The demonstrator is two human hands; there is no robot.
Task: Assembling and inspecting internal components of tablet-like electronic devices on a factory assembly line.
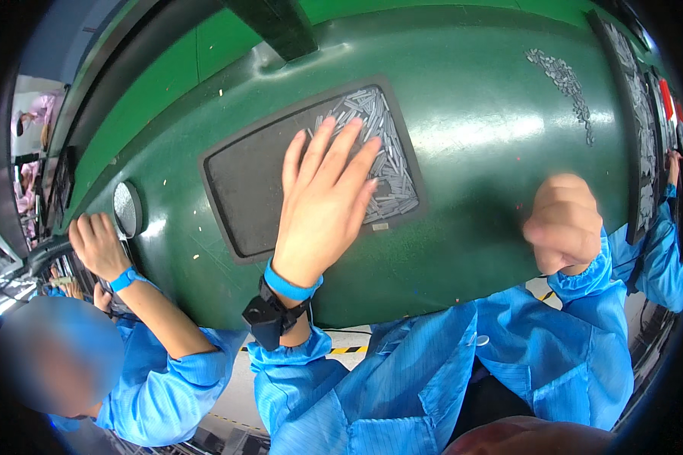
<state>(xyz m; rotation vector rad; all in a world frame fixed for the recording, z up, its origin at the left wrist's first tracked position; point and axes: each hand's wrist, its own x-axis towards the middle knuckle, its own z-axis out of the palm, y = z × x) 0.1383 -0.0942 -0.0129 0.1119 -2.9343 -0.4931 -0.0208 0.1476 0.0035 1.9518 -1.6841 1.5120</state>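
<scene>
My left hand (328,186) lies spread over a dark rectangular tray (243,201), palm down. Its fingertips touch or hover just above many small grey strip-shaped pieces (393,155) heaped along the tray's right side. A blue band and a black device circle that wrist. To the right of the tray, my right hand (563,224) is curled closed above the green table (463,250). Whatever its fingers may hold is hidden.
Similar grey pieces (565,83) lie loose at the far right, beside a long dark tray (626,129) of them. At left, a co-worker's hand (99,244) is near a round silvery disc (127,208). A dark post (277,30) rises at the far edge.
</scene>
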